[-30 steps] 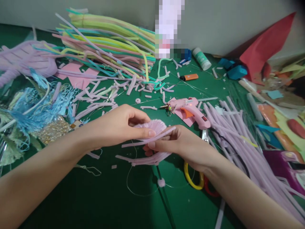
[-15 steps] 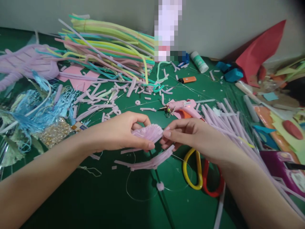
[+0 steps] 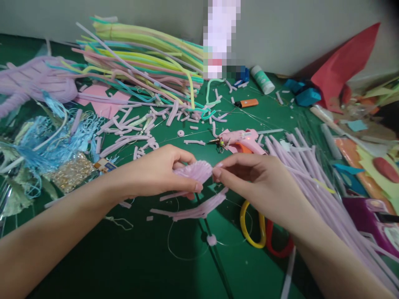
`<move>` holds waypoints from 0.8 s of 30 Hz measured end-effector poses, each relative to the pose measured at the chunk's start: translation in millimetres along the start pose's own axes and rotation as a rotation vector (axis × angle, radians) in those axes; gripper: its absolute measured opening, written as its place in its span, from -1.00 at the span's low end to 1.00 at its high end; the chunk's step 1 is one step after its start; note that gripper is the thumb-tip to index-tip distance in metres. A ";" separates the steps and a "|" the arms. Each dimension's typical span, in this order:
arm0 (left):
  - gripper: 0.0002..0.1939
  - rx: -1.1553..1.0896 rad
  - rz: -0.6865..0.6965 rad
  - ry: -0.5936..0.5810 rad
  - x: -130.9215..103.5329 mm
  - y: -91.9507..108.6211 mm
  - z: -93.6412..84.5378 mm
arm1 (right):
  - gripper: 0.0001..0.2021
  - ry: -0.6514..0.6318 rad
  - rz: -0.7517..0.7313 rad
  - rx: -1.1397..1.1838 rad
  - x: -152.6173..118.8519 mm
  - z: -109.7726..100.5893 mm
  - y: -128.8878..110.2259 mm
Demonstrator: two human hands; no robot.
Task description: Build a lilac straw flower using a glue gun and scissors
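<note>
My left hand (image 3: 158, 172) is closed on a lilac fuzzy piece (image 3: 197, 171), shaped from rows of chenille stem, above the green table. At its right edge, my right hand (image 3: 249, 176) has thumb and forefinger pinched together; what lies between them is too small to make out. Below the hands is a second lilac chenille piece (image 3: 199, 207) of joined strips. A thin clear line (image 3: 168, 245) loops beneath it, with a small lilac fuzzy ball (image 3: 211, 240) beside a dark rod or shadow line. Scissors with yellow and red handles (image 3: 263, 224) lie partly under my right wrist.
A pink glue gun (image 3: 240, 139) and orange lighter (image 3: 248, 103) lie beyond my hands. Cut lilac bits (image 3: 146, 124) are scattered left of them. Bundled chenille stems (image 3: 140, 50) lie at the back, lilac stems (image 3: 308, 178) at right, blue tassels (image 3: 77, 128) and a bead bag (image 3: 73, 172) at left.
My right hand has turned slightly, its other fingers less visible below the pinch. The left hand keeps its hold on the lilac piece, almost still. The view has shifted a little.
</note>
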State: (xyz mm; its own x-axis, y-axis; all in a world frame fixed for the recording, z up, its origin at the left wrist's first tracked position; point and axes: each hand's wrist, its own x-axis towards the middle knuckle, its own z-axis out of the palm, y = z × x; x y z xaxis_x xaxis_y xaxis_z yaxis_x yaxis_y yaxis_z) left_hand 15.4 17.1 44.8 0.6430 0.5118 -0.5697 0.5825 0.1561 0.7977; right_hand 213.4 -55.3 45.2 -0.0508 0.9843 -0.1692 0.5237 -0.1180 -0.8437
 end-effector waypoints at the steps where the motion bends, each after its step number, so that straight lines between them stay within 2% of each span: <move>1: -0.80 0.007 -0.006 0.005 0.2 0.2 0.3 | -0.91 0.041 -0.042 -0.058 -2.3 1.4 -1.7; 4: -0.76 0.012 -0.021 0.001 0.6 0.5 0.8 | -0.91 0.174 -0.220 -0.266 -9.5 7.2 -3.8; 8: -0.78 -0.011 -0.014 -0.007 1.5 -2.4 -0.3 | -0.89 0.385 -0.515 -0.664 -17.6 17.8 0.1; 10: -0.78 -0.026 -0.007 -0.005 1.9 -4.5 -1.2 | -0.85 0.421 -0.531 -0.738 -19.1 20.4 0.9; 11: -0.78 -0.035 -0.003 -0.005 1.9 -5.2 -1.7 | -0.85 0.399 -0.479 -0.699 -18.7 20.0 0.6; 13: -0.77 -0.053 0.014 0.001 1.6 -5.6 -2.5 | -0.84 0.275 -0.272 -0.474 -15.1 15.6 -0.5; 16: -0.77 -0.072 0.036 0.024 0.3 -4.0 -3.5 | -0.65 -0.006 0.131 0.118 -4.4 4.3 1.1; 18: -0.78 -0.073 0.034 0.043 -0.3 -2.4 -3.8 | -0.55 -0.179 0.337 0.459 2.8 -1.2 5.1; 21: -0.77 -0.072 0.045 0.060 -0.3 -1.1 -3.9 | -0.52 -0.342 0.466 0.664 8.3 -2.6 10.9; 24: -0.74 -0.059 0.048 0.055 -0.1 -0.8 -3.7 | -0.53 -0.386 0.474 0.707 7.8 0.4 11.9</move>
State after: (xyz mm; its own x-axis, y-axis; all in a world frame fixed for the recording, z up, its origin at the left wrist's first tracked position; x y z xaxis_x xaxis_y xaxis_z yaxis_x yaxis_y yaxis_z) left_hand 13.0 20.0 44.9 0.6401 0.5656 -0.5201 0.5202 0.1791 0.8351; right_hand 218.9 -49.1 33.7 -0.3091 0.7159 -0.6260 -0.0703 -0.6736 -0.7357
